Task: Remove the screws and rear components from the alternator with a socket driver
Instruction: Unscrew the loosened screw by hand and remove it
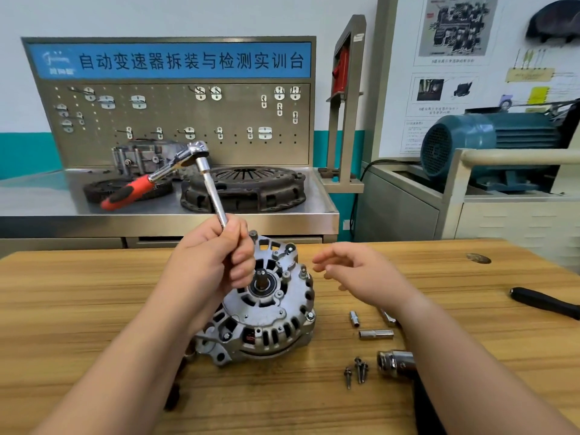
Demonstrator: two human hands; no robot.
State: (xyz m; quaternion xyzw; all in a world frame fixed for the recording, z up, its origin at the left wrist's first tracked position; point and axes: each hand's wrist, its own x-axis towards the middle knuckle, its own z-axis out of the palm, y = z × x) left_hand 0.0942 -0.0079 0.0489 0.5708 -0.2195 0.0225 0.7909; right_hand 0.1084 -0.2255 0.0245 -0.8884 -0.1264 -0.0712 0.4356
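Note:
A silver alternator [266, 315] lies rear side up on the wooden table [94, 293], its shaft end showing in the middle. My left hand [216, 262] grips the long extension bar of a ratchet socket driver [207, 174], holding it upright over the alternator's left side. The driver's red and black handle sticks out to the upper left. My right hand [354, 271] hovers to the right of the alternator with relaxed fingers, holding nothing. Three removed screws [357, 370] lie on the table at the front right.
Loose sockets [375, 334] and a larger socket [395, 362] lie right of the alternator, partly under my right forearm. A black tool handle [546, 302] rests at the far right. Behind the table stand a steel bench with a clutch plate [248, 189] and a blue motor [489, 146].

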